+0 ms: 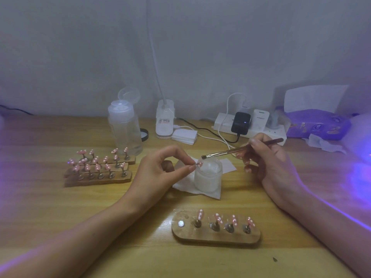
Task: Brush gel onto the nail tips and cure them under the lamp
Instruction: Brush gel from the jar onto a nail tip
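Observation:
My left hand (160, 169) pinches a small pink nail tip (199, 163) on its stand between thumb and forefinger, just above the rim of a frosted glass jar (208, 177). My right hand (267, 161) holds a thin brush (241, 148) like a pen, with the bristle end pointing left a little above the nail tip. Close to me lies a wooden holder (215, 236) with several pink tips on metal stands and one bare magnet spot at its left end. The lamp's purple glow (359, 173) spills in from the right edge.
Stacked wooden holders (98, 177) full of pink tips sit at the left. A clear bottle (125, 127) with an open flip cap, a white device (165, 119), cotton pads (184, 136), a power strip (251, 127) with chargers and a purple tissue pack (317, 123) line the back. White paper (186, 185) lies under the jar.

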